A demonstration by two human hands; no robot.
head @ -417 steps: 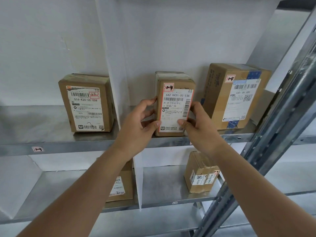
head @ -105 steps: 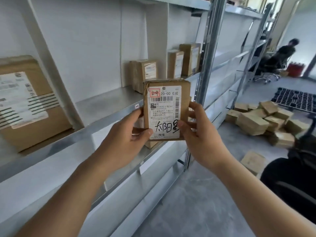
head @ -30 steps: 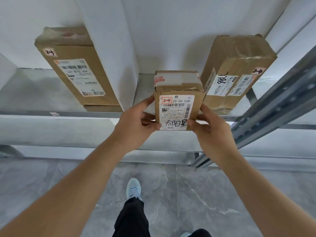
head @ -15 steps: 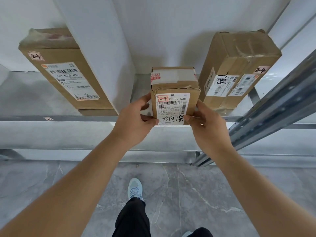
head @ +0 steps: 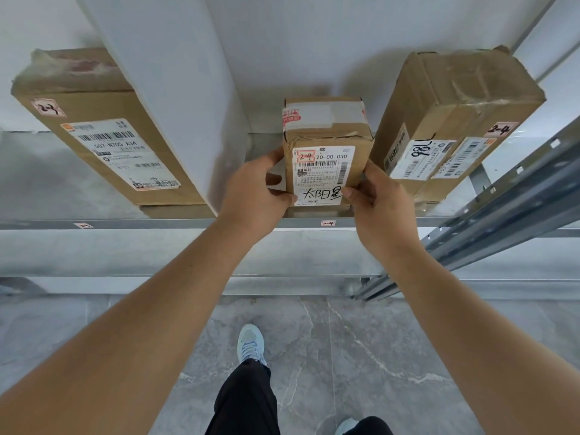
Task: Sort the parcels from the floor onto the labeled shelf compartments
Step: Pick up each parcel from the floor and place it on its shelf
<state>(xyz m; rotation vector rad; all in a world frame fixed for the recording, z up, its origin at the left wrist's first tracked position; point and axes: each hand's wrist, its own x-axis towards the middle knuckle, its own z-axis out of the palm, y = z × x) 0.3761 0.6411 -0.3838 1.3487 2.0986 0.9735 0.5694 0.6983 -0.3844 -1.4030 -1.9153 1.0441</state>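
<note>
A grey metal shelf [head: 392, 221] ran in front of a white back wall, with a marbled grey floor [head: 345, 340] below it. The small parcel [head: 326, 152], marked 2-4 on its label, stood upright on the shelf, directly above the front-edge tag [head: 328, 223] that read 2-4. The left hand [head: 254, 196] gripped the parcel's left side, thumb pressed on the lower corner of the label; the right hand [head: 379, 205] held the right side, thumb on the opposite lower corner. Just right of the small parcel leaned a larger, crumpled box [head: 455, 120], also marked 2-4, apparently touching it or nearly so. Left of the small parcel stood a white divider [head: 175, 105], and beyond that a long parcel [head: 103, 142] in the neighbouring compartment.

The placing looked nearly finished. The risks, as I judged them: the small parcel sat near the shelf's front lip, so a release without a push back could have let it tip forward onto the floor. The tilted larger box might also have slid against it once the hands let go, nudging it outward
</note>
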